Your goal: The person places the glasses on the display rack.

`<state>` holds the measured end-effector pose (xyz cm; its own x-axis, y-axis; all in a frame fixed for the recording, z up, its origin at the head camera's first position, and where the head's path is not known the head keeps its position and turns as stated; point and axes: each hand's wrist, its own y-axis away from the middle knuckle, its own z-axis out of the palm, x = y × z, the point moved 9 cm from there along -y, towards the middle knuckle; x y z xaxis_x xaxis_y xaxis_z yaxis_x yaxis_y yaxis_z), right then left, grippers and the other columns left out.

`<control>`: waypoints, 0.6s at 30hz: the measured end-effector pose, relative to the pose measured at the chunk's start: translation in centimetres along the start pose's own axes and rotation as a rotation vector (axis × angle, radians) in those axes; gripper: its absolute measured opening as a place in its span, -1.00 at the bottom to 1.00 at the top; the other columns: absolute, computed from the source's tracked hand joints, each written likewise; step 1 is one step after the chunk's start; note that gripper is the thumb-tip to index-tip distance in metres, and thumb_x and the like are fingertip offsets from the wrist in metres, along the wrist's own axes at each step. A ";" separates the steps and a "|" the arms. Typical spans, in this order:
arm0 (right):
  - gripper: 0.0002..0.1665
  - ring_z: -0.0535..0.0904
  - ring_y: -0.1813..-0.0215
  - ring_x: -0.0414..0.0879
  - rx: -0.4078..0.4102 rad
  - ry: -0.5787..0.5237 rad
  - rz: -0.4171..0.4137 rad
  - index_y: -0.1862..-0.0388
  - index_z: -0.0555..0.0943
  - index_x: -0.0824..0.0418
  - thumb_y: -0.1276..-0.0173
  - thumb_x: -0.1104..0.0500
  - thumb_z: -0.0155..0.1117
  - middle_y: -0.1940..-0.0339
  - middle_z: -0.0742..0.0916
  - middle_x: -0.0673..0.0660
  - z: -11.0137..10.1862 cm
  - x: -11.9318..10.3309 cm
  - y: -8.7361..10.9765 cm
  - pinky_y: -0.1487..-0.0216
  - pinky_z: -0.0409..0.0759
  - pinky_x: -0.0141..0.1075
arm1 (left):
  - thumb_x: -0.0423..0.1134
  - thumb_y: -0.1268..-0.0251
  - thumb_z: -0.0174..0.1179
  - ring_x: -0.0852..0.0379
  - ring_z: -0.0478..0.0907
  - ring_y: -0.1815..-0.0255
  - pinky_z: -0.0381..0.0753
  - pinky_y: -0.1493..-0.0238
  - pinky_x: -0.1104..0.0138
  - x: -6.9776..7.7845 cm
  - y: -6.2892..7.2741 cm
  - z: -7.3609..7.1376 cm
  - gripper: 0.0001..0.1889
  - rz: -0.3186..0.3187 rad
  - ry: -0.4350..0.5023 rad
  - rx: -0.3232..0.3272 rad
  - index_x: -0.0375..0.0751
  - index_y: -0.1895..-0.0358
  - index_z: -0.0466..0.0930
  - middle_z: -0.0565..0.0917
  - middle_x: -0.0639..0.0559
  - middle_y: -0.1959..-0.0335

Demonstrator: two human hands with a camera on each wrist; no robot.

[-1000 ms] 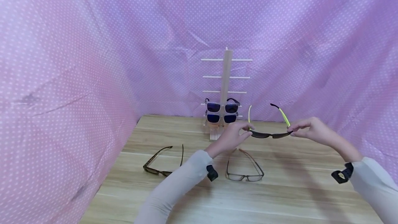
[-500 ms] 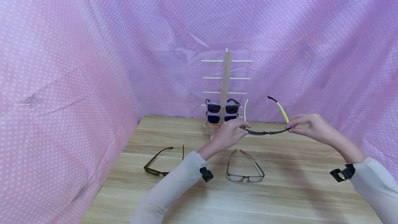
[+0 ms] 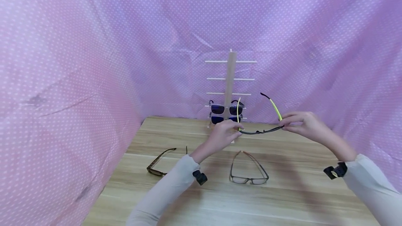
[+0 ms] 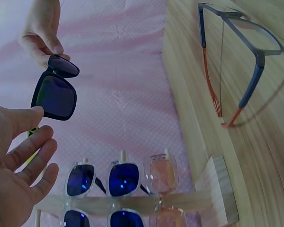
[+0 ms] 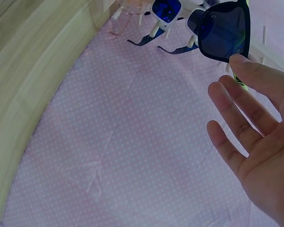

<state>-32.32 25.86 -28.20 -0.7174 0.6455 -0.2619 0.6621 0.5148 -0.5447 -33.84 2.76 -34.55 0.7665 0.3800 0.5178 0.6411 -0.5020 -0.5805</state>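
Note:
Black sunglasses (image 3: 258,132) with yellow temples hang in the air, temples unfolded and pointing away toward the rack. My left hand (image 3: 221,136) pinches the left front corner between thumb and fingers; in the left wrist view, a dark lens (image 4: 57,97) shows beside the thumb. At the opposite corner my right hand (image 3: 306,125) pinches the frame, and its thumb lies at the lens (image 5: 225,33) edge in the right wrist view. Behind the left hand stands a wooden display rack (image 3: 230,76) with white pegs. Two clear-framed sunglasses with blue lenses (image 3: 218,110) sit on its lower pegs.
Eyeglasses (image 3: 249,180) with orange temple tips lie unfolded on the wooden table (image 3: 238,205). Tortoiseshell glasses (image 3: 154,171) lie left, partly behind the left sleeve. Pink-tinted glasses (image 4: 162,175) sit lowest on the rack. A pink dotted cloth (image 3: 157,27) surrounds the table.
Both hands have carried the black sunglasses left and slightly up, closer to the rack. The front has tilted, so the lenses now show edge-on in the head view.

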 end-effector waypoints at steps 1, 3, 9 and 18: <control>-0.62 0.57 0.05 -0.60 0.007 -0.003 -0.011 0.33 0.83 0.06 0.08 0.46 0.61 0.22 0.83 0.08 0.1 -0.1 -0.2 0.02 0.42 -0.76 | -0.33 -0.31 0.38 0.13 0.71 0.04 0.65 -0.09 0.37 -0.1 0.1 -0.2 -0.80 -0.004 -0.002 0.003 -0.19 0.02 0.74 0.79 0.01 0.06; -0.61 0.60 0.08 -0.55 0.012 -0.021 -0.030 0.32 0.83 0.08 0.09 0.48 0.61 0.22 0.83 0.09 0.3 -0.4 -0.5 0.02 0.44 -0.74 | -0.32 -0.31 0.38 0.15 0.70 0.06 0.65 -0.06 0.37 -0.2 0.3 -0.6 -0.80 -0.003 -0.010 0.009 -0.18 0.02 0.74 0.79 0.02 0.08; -0.61 0.63 0.09 -0.49 0.017 -0.021 -0.065 0.31 0.83 0.08 0.10 0.48 0.61 0.22 0.84 0.08 1.1 -1.0 -1.6 0.02 0.44 -0.74 | -0.31 -0.34 0.35 0.21 0.64 0.14 0.60 0.09 0.47 -0.6 0.8 -2.0 -0.78 -0.011 -0.012 0.016 -0.09 -0.01 0.74 0.78 0.05 0.09; -0.67 0.75 0.13 -0.13 -0.021 -0.005 -0.069 0.28 0.83 0.08 -0.01 0.43 0.59 0.18 0.85 0.09 2.5 -2.2 -3.5 0.03 0.46 -0.72 | -0.38 -0.34 0.33 0.04 0.70 0.06 0.68 -0.04 0.23 -1.5 1.7 -4.5 -0.80 -0.068 0.001 0.052 -0.18 0.01 0.73 0.78 -0.03 0.08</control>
<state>-33.59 21.21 -27.74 -0.7622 0.6057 -0.2284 0.6157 0.5695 -0.5446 -34.08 -2.15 -33.51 0.7210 0.4115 0.5575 0.6929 -0.4336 -0.5760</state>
